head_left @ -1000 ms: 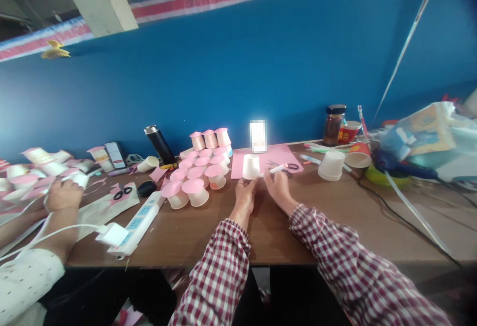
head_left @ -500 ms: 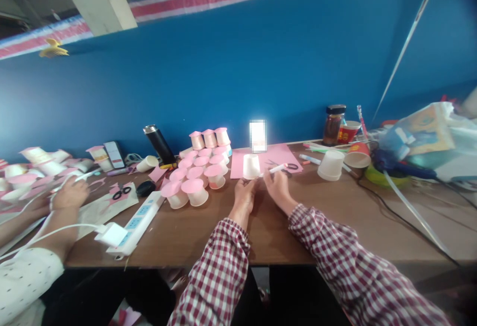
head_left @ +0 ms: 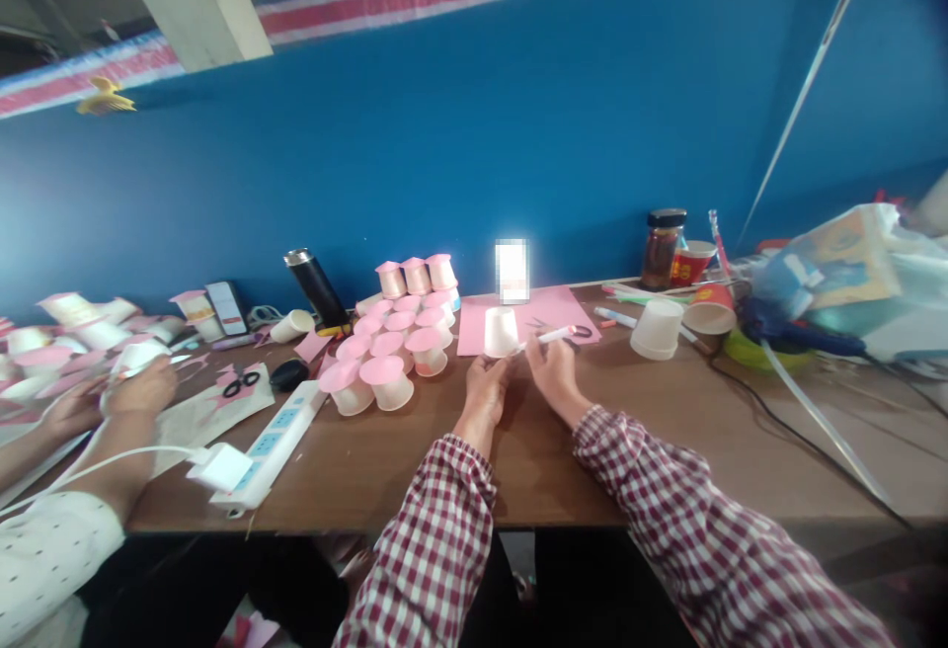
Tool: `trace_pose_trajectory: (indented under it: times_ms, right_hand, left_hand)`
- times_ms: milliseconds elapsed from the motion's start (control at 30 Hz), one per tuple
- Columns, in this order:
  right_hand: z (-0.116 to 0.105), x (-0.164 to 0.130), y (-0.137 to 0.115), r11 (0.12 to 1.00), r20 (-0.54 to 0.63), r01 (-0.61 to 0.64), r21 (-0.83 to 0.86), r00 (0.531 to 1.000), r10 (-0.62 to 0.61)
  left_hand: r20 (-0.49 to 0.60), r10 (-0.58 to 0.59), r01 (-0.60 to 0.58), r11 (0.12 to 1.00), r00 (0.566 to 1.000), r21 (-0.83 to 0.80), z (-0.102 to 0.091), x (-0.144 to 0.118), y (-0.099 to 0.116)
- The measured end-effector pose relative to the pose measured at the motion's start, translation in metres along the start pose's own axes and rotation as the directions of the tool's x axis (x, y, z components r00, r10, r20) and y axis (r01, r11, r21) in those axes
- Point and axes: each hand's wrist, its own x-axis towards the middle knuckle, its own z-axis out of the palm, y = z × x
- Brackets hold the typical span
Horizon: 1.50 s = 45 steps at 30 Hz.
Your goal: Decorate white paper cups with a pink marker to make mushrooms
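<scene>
Hands of a co-worker (head_left: 140,386) far left, busy among pink-and-white paper pieces, a small white cup pinched in them; white dotted sleeve below. Black scissors (head_left: 243,384) just right of that, lying on pink scraps. White power strip (head_left: 277,431) next, slanted across the brown desk (head_left: 667,431), charger plugged in at its near end. Black flask (head_left: 318,288) farther back, leaning. Cluster of pink-topped cups (head_left: 389,347) in the middle, upside down, three more stacked higher behind. Left hand (head_left: 485,386) in a checked sleeve, grip closed round the rim of an upturned white cup (head_left: 501,332), held just above the desk edge of a pink sheet (head_left: 544,312). Right hand (head_left: 552,371) just beside, grip closed on a white marker (head_left: 552,336), its tip pointed at the cup's wall, touching or nearly so; cannot tell which. Another upturned cup (head_left: 656,329) farther right, standing alone on the desk. Dark jar (head_left: 664,249) behind it near the blue wall, red paper cups beside. Heap of plastic bags (head_left: 844,278) far right, cables trailing from under it.
</scene>
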Motion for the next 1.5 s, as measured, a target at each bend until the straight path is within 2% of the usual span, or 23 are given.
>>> trace_pose_trajectory:
  times_ms: [633, 1500]
  right_hand:
    - [0.0024, 0.0024, 0.0057, 1.000, 0.064, 0.015, -0.018, 0.998, -0.014]
    - [0.0009, 0.0001, -0.0007, 0.999, 0.041, 0.036, 0.015, 0.999, -0.036]
  left_hand:
    - [-0.002, 0.038, -0.038, 0.999, 0.999, 0.005, -0.0020, 0.0017, -0.0012]
    - [0.018, 0.017, -0.017, 1.000, 1.000, 0.005, -0.0022, 0.0001, 0.0016]
